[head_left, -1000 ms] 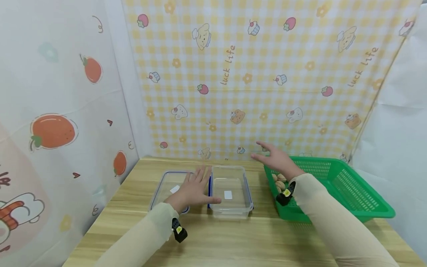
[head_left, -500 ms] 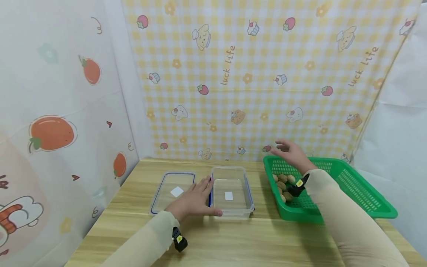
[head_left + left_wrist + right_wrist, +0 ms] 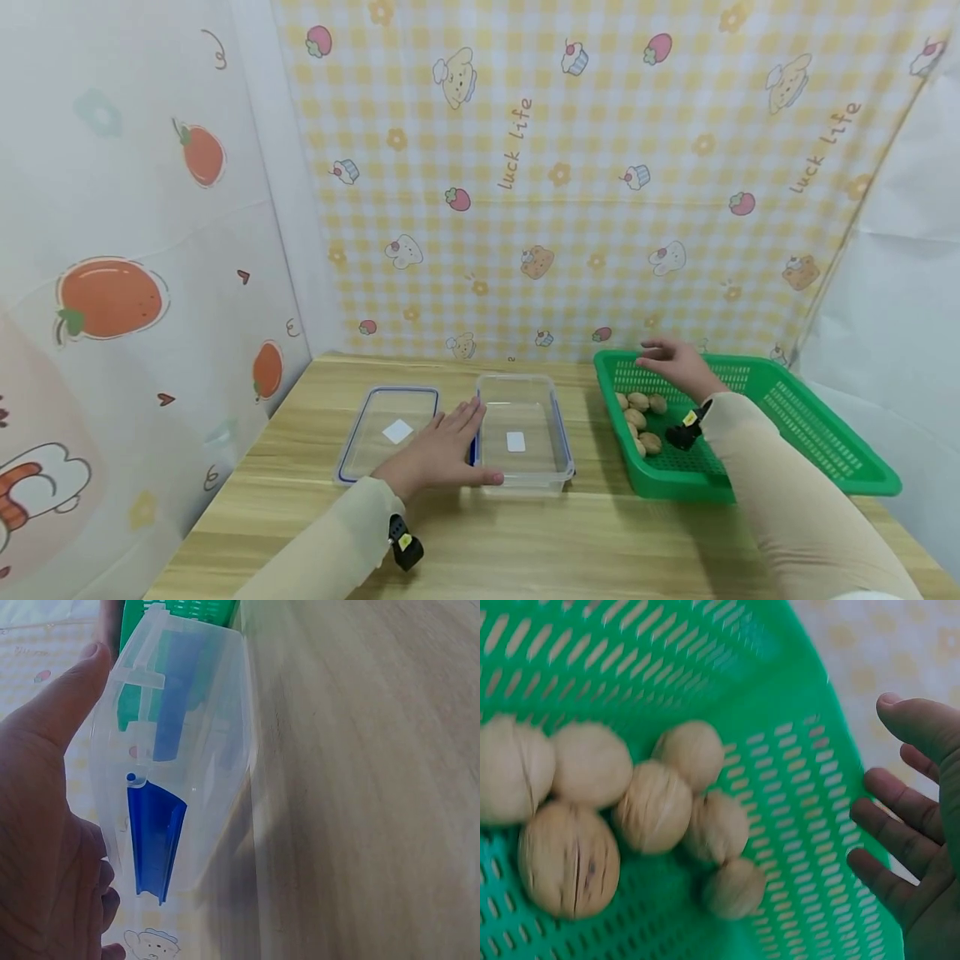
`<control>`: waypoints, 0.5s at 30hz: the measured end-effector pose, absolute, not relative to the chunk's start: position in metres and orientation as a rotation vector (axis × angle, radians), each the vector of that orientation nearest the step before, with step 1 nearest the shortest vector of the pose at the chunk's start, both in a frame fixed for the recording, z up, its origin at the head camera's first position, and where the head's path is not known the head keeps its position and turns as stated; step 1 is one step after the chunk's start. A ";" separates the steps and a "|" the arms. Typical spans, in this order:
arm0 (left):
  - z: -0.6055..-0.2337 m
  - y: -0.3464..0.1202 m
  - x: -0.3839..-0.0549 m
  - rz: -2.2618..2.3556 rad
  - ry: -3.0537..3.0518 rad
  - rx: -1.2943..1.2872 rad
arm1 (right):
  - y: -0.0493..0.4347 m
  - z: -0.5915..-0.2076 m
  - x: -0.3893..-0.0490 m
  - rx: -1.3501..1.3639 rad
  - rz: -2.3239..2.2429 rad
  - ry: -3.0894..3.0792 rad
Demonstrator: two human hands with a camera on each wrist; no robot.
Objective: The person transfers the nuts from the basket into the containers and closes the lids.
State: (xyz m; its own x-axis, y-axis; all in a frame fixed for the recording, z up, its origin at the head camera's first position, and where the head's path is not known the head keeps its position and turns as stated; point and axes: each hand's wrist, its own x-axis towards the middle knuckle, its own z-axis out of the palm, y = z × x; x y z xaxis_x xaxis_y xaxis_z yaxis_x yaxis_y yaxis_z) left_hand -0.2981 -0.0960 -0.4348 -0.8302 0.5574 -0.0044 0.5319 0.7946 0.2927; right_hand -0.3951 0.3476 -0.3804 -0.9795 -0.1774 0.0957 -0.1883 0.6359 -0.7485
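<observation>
Walnuts [image 3: 656,806] could scatter if the right hand [image 3: 681,369] bumps them. Its fingers, and the left hand's [image 3: 442,454], are apart.

- I see the table [image 3: 525,542] ahead, with the backdrop [image 3: 562,217] behind it.
- On the table's left side lies the lid [image 3: 373,442]; just to its right stands the box [image 3: 517,417].
- Farther right, apart from the box, I have the basket [image 3: 806,425].
- The walnuts [image 3: 637,418] lie in the basket, near its left wall.
- My left hand [image 3: 446,454] is at the box's near left corner.
- My right hand [image 3: 678,368] is over the basket's far side.
</observation>
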 end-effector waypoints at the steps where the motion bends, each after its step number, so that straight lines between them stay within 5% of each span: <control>1: -0.434 -0.096 -0.298 0.422 2.892 0.884 | 0.352 -0.385 -0.395 0.307 1.301 -2.830; 15: -0.430 -0.093 -0.295 0.409 2.904 0.893 | 0.385 -0.420 -0.401 0.194 1.252 -2.960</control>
